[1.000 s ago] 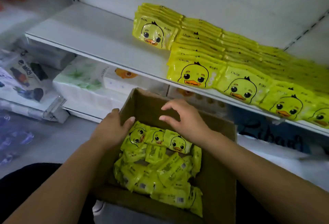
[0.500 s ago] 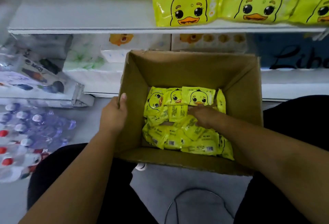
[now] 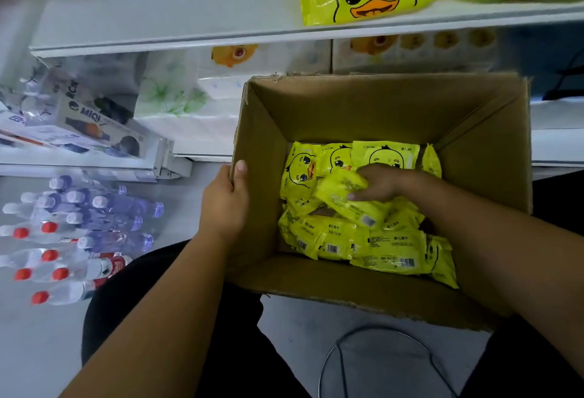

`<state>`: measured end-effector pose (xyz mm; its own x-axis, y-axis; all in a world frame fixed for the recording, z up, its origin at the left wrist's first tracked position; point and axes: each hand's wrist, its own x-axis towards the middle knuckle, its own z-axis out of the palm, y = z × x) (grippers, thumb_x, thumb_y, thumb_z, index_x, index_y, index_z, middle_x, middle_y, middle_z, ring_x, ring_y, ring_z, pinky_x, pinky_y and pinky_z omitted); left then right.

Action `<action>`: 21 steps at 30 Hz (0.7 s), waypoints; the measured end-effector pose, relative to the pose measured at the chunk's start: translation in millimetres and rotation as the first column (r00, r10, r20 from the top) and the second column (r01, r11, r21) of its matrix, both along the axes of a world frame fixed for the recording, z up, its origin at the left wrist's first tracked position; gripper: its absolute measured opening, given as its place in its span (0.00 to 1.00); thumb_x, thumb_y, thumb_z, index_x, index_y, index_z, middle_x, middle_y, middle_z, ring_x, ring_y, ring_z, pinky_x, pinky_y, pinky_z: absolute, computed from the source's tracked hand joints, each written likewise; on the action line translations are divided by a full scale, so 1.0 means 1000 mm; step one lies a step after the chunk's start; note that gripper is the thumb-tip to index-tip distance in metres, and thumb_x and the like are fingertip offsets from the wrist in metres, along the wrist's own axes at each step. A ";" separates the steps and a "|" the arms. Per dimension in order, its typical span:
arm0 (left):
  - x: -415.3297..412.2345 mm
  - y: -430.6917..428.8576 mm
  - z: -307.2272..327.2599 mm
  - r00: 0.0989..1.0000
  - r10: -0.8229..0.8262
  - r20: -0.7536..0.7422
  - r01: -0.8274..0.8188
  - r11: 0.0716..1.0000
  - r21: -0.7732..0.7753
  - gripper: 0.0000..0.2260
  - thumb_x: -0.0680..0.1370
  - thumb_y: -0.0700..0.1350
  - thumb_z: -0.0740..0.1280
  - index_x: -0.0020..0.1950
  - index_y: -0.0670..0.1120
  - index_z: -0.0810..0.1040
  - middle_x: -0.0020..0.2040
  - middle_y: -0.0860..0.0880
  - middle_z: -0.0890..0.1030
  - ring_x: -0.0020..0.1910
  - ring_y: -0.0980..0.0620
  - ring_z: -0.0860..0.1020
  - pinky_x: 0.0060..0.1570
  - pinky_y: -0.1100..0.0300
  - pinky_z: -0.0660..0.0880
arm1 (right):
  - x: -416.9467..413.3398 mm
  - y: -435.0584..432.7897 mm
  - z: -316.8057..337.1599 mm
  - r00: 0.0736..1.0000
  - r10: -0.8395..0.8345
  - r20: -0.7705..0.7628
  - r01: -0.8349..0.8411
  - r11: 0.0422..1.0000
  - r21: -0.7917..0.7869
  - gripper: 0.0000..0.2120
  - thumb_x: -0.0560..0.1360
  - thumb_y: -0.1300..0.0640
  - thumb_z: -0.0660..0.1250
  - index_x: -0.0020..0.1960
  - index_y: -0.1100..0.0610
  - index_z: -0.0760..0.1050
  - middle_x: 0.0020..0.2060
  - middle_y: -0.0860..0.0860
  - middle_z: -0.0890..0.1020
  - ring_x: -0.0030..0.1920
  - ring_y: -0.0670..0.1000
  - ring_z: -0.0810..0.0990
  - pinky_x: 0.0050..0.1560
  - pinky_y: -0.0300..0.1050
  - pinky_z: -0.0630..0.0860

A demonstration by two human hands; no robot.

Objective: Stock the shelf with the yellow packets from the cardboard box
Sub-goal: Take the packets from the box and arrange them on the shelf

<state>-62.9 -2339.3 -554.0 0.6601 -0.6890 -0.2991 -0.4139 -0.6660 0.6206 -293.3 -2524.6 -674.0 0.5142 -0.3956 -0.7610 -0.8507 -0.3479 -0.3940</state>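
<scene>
While inside box [image 3: 363, 107], packet [image 3: 343, 190] between fingers [image 3: 368, 176]

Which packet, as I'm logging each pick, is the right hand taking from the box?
The back-side-up packet at the middle of the cardboard box, tilted atop the pile: the right hand grips it. The other packets lie untouched.

Taken from one wide-angle camera worn on the head. Faced forward and steeply down, almost straight over the open cardboard box [image 3: 363, 113], close enough for both forearms to run in from the bottom edge. Centred roughly on the box, with the left hand [image 3: 224, 205] on its left wall and the right hand [image 3: 384, 182] inside, round a yellow packet [image 3: 344, 195]. Cropped the shelf [image 3: 158, 12] tight along the top edge. Caught water bottles [image 3: 88, 227] on the floor at far left. Given as the only view.
</scene>
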 end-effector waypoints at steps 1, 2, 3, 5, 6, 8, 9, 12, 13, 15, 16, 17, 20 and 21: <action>0.000 0.000 -0.001 1.000 -0.001 0.001 0.001 1.000 -0.011 0.18 0.87 0.55 0.55 0.42 0.46 0.70 0.38 0.50 0.74 0.38 0.50 0.72 0.38 0.52 0.66 | 0.008 0.003 0.005 0.996 -0.068 0.049 0.066 0.996 0.053 0.38 0.74 0.32 0.66 0.73 0.57 0.68 0.71 0.56 0.72 0.69 0.57 0.73 0.66 0.49 0.71; 0.000 0.000 -0.001 1.000 -0.001 0.001 0.001 1.000 -0.019 0.19 0.87 0.55 0.55 0.43 0.45 0.70 0.38 0.50 0.74 0.37 0.51 0.72 0.38 0.53 0.67 | 0.018 0.010 0.009 0.989 -0.125 0.080 0.117 0.988 0.096 0.41 0.73 0.31 0.65 0.76 0.57 0.65 0.74 0.55 0.69 0.71 0.57 0.71 0.68 0.49 0.69; 0.000 0.001 -0.003 1.000 -0.001 0.001 0.001 1.000 -0.021 0.19 0.87 0.56 0.55 0.43 0.45 0.70 0.38 0.50 0.74 0.37 0.52 0.72 0.37 0.55 0.67 | 0.029 0.021 0.010 0.978 -0.183 0.101 0.168 0.976 0.140 0.41 0.75 0.32 0.64 0.78 0.58 0.62 0.76 0.55 0.67 0.73 0.58 0.68 0.70 0.50 0.67; 0.001 0.002 -0.005 1.000 -0.003 0.003 0.004 1.000 -0.027 0.19 0.87 0.56 0.55 0.43 0.44 0.70 0.38 0.50 0.74 0.37 0.51 0.72 0.37 0.54 0.67 | 0.050 0.048 0.000 0.956 -0.274 0.101 0.248 0.944 0.216 0.38 0.78 0.38 0.66 0.78 0.59 0.61 0.75 0.55 0.67 0.73 0.58 0.68 0.71 0.51 0.68; 0.001 0.003 -0.007 1.000 -0.006 0.002 0.006 0.999 -0.034 0.19 0.87 0.56 0.55 0.42 0.45 0.70 0.37 0.50 0.73 0.37 0.51 0.72 0.37 0.53 0.66 | 0.059 0.061 -0.011 0.950 -0.301 0.078 0.277 0.933 0.230 0.37 0.78 0.39 0.67 0.78 0.59 0.62 0.75 0.55 0.68 0.72 0.58 0.70 0.70 0.51 0.70; 0.002 0.003 -0.007 1.000 -0.010 0.002 0.010 0.999 -0.052 0.18 0.87 0.55 0.55 0.39 0.48 0.67 0.36 0.51 0.72 0.35 0.52 0.70 0.36 0.52 0.64 | 0.073 0.083 -0.032 0.956 -0.292 0.017 0.283 0.938 0.198 0.35 0.78 0.40 0.67 0.77 0.59 0.63 0.73 0.57 0.71 0.70 0.59 0.72 0.67 0.51 0.72; 0.002 0.002 -0.007 1.000 -0.013 0.007 0.014 0.998 -0.056 0.18 0.87 0.55 0.55 0.39 0.49 0.66 0.35 0.51 0.71 0.34 0.52 0.69 0.35 0.52 0.63 | 0.078 0.092 -0.039 0.966 -0.259 -0.004 0.257 0.953 0.164 0.34 0.78 0.40 0.66 0.76 0.59 0.64 0.72 0.58 0.72 0.69 0.59 0.73 0.67 0.51 0.72; 0.004 0.001 -0.008 1.000 -0.019 0.010 0.019 0.998 -0.055 0.18 0.87 0.55 0.55 0.39 0.49 0.66 0.35 0.51 0.71 0.34 0.52 0.69 0.34 0.53 0.64 | 0.087 0.103 -0.044 0.980 -0.195 -0.035 0.197 0.978 0.072 0.35 0.78 0.37 0.64 0.76 0.58 0.63 0.73 0.57 0.71 0.71 0.60 0.70 0.70 0.53 0.69; 0.005 0.002 -0.009 1.000 -0.021 0.005 0.021 0.998 -0.053 0.18 0.87 0.55 0.55 0.39 0.49 0.66 0.35 0.51 0.71 0.33 0.52 0.69 0.34 0.53 0.64 | 0.089 0.104 -0.042 0.981 -0.193 -0.029 0.194 0.978 0.073 0.36 0.78 0.38 0.65 0.77 0.59 0.62 0.74 0.57 0.70 0.73 0.60 0.69 0.71 0.52 0.68; 0.007 0.002 -0.010 1.000 -0.022 -0.010 0.021 0.998 -0.052 0.18 0.87 0.55 0.55 0.39 0.49 0.66 0.34 0.51 0.71 0.33 0.52 0.69 0.34 0.53 0.63 | 0.090 0.103 -0.035 0.975 -0.223 -0.005 0.222 0.967 0.127 0.37 0.77 0.41 0.68 0.78 0.59 0.60 0.75 0.56 0.69 0.74 0.59 0.68 0.72 0.50 0.68; 0.007 0.003 -0.011 1.000 -0.021 -0.016 0.021 0.998 -0.054 0.18 0.87 0.55 0.56 0.39 0.49 0.66 0.34 0.51 0.70 0.33 0.52 0.69 0.34 0.53 0.63 | 0.089 0.102 -0.033 0.967 -0.253 0.003 0.249 0.954 0.169 0.37 0.77 0.43 0.70 0.78 0.59 0.60 0.75 0.55 0.69 0.74 0.58 0.68 0.72 0.48 0.67; 0.007 0.003 -0.011 1.000 -0.019 -0.024 0.018 0.998 -0.056 0.18 0.87 0.55 0.56 0.39 0.49 0.65 0.34 0.51 0.70 0.33 0.53 0.69 0.34 0.53 0.63 | 0.088 0.103 -0.033 0.958 -0.288 0.003 0.281 0.937 0.209 0.37 0.77 0.46 0.71 0.79 0.59 0.60 0.75 0.55 0.69 0.74 0.58 0.68 0.72 0.47 0.67; 0.007 0.003 -0.011 0.999 -0.004 -0.047 0.000 0.998 -0.067 0.18 0.86 0.55 0.56 0.39 0.50 0.66 0.35 0.51 0.72 0.33 0.52 0.70 0.35 0.53 0.65 | 0.089 0.105 -0.035 0.939 -0.343 0.002 0.330 0.905 0.269 0.39 0.76 0.47 0.72 0.80 0.57 0.57 0.76 0.55 0.67 0.75 0.58 0.66 0.74 0.51 0.65; 0.008 0.003 -0.012 0.999 -0.003 -0.051 -0.001 0.998 -0.068 0.18 0.86 0.56 0.56 0.39 0.50 0.66 0.35 0.51 0.72 0.34 0.51 0.70 0.36 0.53 0.66 | 0.092 0.107 -0.037 0.945 -0.328 -0.002 0.316 0.909 0.271 0.40 0.76 0.46 0.72 0.80 0.56 0.56 0.77 0.54 0.65 0.76 0.58 0.65 0.75 0.52 0.64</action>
<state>-54.8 -2336.2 -565.8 0.6447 -0.7096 -0.2845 -0.3813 -0.6210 0.6849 -201.1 -2417.4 -711.2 0.4270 -0.3332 -0.8406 -0.8795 0.0633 -0.4717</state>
